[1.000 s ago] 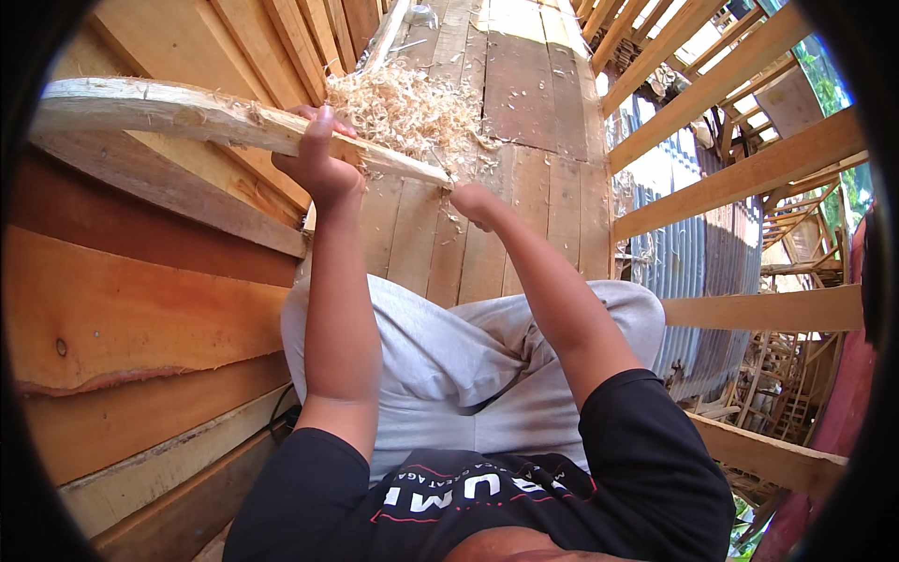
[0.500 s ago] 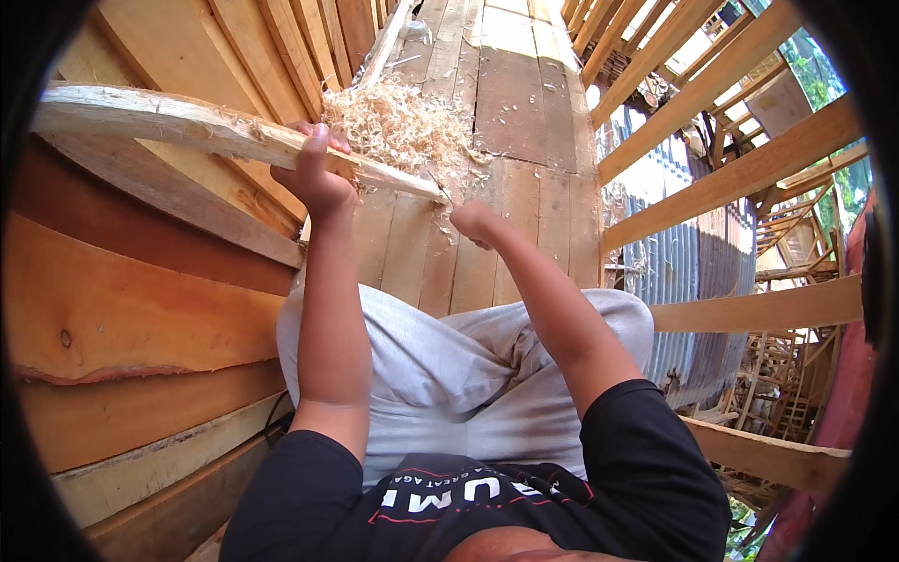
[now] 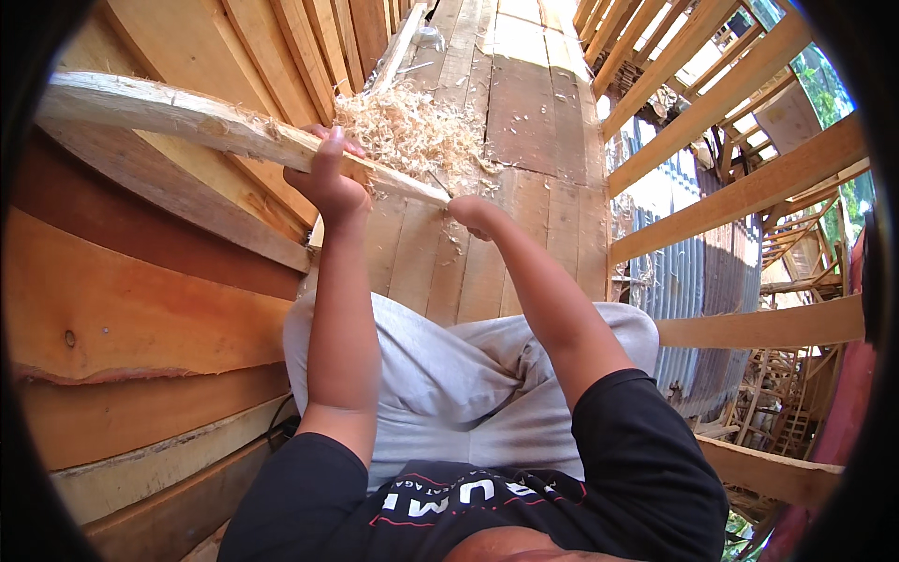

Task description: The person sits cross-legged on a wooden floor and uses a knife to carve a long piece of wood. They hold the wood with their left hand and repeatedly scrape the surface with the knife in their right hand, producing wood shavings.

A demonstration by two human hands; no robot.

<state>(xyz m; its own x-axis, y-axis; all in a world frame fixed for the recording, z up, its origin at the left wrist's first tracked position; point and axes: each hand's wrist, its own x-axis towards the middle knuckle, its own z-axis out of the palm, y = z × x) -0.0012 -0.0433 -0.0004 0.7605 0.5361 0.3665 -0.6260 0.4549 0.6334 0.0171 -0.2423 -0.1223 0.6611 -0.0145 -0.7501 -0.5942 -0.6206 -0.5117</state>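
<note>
A long, pale piece of wood [image 3: 201, 120] with a shaved surface runs from the far left toward the middle, its narrow end pointing right. Around its middle part my left hand [image 3: 330, 176] is wrapped, the thumb on top. My right hand [image 3: 473, 215] is closed in a fist at the narrow end. From that fist a thin dark blade [image 3: 437, 181] sticks out beside the wood, seemingly a knife; its handle is hidden in the fingers. Curly wood shavings [image 3: 412, 131] are heaped on the floor just beyond the wood.
Plank walls [image 3: 150, 309] close in on my left. The board floor [image 3: 538, 122] stretches ahead with scattered shavings. Slatted rails [image 3: 749, 206] stand on the right, with corrugated metal sheets [image 3: 670, 272] beyond them. A small clear object [image 3: 430, 37] lies at the far end. My crossed legs [image 3: 449, 375] are below.
The view has shifted slightly. My right hand has moved in against the narrow tip, and more of the dark blade shows. My left hand keeps its hold on the wood.
</note>
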